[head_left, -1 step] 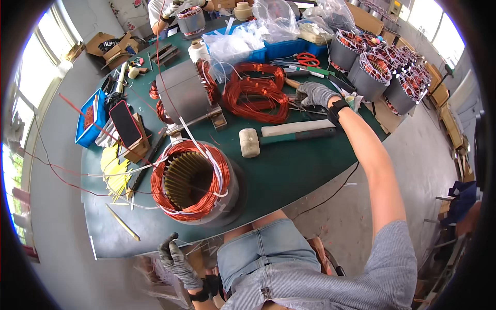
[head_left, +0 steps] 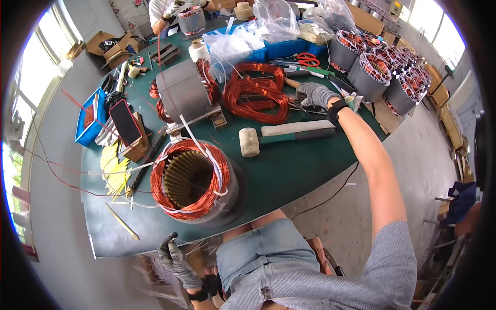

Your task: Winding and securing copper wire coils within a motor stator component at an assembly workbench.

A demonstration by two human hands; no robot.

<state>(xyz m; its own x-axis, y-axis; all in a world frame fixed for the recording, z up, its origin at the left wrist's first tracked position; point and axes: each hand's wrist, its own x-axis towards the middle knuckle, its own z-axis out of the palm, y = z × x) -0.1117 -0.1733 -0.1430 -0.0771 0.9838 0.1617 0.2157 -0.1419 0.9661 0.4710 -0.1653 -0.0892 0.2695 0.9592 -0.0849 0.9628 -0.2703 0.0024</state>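
My left hand [head_left: 178, 263], in a grey glove, is below the table's front edge at the lower left. Thumb and forefinger pinch the end of a thin white strand [head_left: 191, 242]. Out over the tools at the right, my gloved right hand [head_left: 316, 96] has its fingers curled down; what they grip is hidden. A wooden handle [head_left: 292, 82] lies at its fingertips. Near the front edge stands an upright motor stator [head_left: 232, 191], ringed with copper windings [head_left: 157, 181] and white sleeves. A mallet [head_left: 249, 142] lies between the stator and my right hand.
A second stator [head_left: 182, 92] lies on its side behind, beside loose copper coils [head_left: 243, 103]. A phone [head_left: 125, 123], yellow strips [head_left: 113, 168] and a blue tray [head_left: 85, 135] are left. More stators [head_left: 369, 85] stand right. A co-worker's gloved hands [head_left: 175, 8] work across the table.
The loose red wires hanging at the left have shifted slightly. Both my hands stay in the same places.
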